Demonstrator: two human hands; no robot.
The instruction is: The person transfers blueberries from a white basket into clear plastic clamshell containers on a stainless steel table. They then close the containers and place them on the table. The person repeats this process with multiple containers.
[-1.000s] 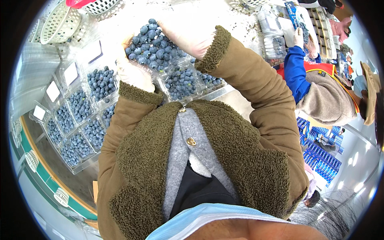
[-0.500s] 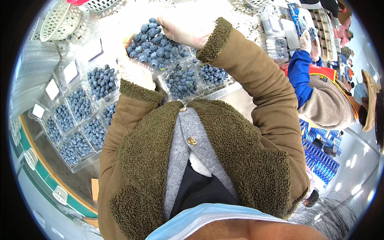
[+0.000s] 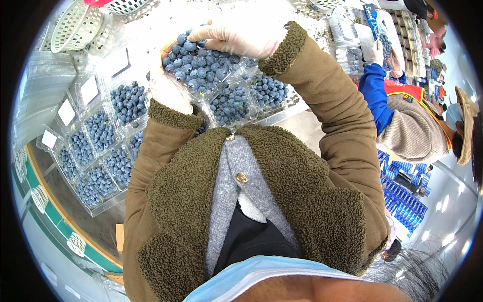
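My left hand (image 3: pixel 168 90), in a pale glove, wraps round the left side of a clear plastic box heaped with blueberries (image 3: pixel 204 68). Gloved too, my right hand (image 3: pixel 244 40) lies over the far side of the heap. Its bent fingers close on berries at the top left, and the fingertips are partly hidden among them. Closer to my body, two filled compartments of blueberries (image 3: pixel 230 104) stand against the held box. To the left, several open clear boxes of blueberries (image 3: pixel 100 131) sit in rows with their lids folded back.
Stacked clear boxes (image 3: pixel 43 95) rise at the far left, below a white slotted basket (image 3: pixel 78 25). At right, a co-worker in blue sleeves (image 3: pixel 377 98) holds a packed box. Filled boxes (image 3: pixel 347 48) stand between us. The table's metal edge (image 3: pixel 284 117) runs before me.
My right hand has shifted right, and its fingers now reach down onto the berries. The left hand still grips the box. The co-worker's box has tipped upright.
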